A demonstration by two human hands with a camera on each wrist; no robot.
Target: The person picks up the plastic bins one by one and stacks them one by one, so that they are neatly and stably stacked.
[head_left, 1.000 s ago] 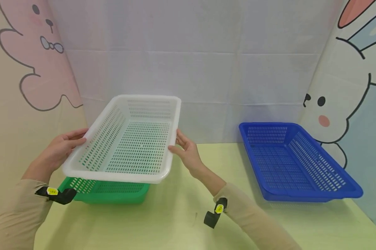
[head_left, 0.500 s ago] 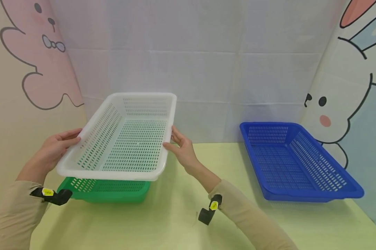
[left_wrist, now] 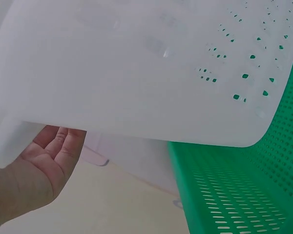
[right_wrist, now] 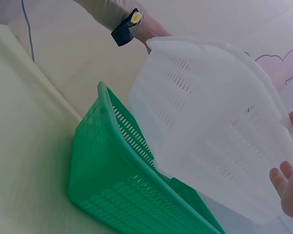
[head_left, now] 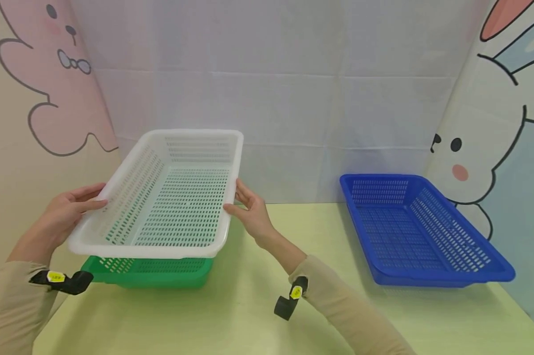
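Note:
A white perforated plastic basket (head_left: 184, 207) is held up over a green perforated basket (head_left: 164, 276) on the table, hiding most of it in the head view. My left hand (head_left: 69, 212) grips the white basket's left rim, thumb on top and fingers underneath. On the opposite rim, my right hand (head_left: 251, 212) pinches with its thumb above and fingers below. The right wrist view shows the white basket (right_wrist: 205, 122) tilted, its lower corner dipping at the green basket's opening (right_wrist: 122, 136). From the left wrist, the white basket's side (left_wrist: 127, 92) covers much of the green one (left_wrist: 224, 190).
A blue perforated basket (head_left: 409, 236) stands on the right side of the pale green table (head_left: 249, 315). Behind the table hangs a white cloth backdrop (head_left: 267, 98), with cartoon-printed side panels at left and right.
Both hands have carried the white basket leftward, shifting it further over the green basket's left side. The green and blue baskets stay where they were.

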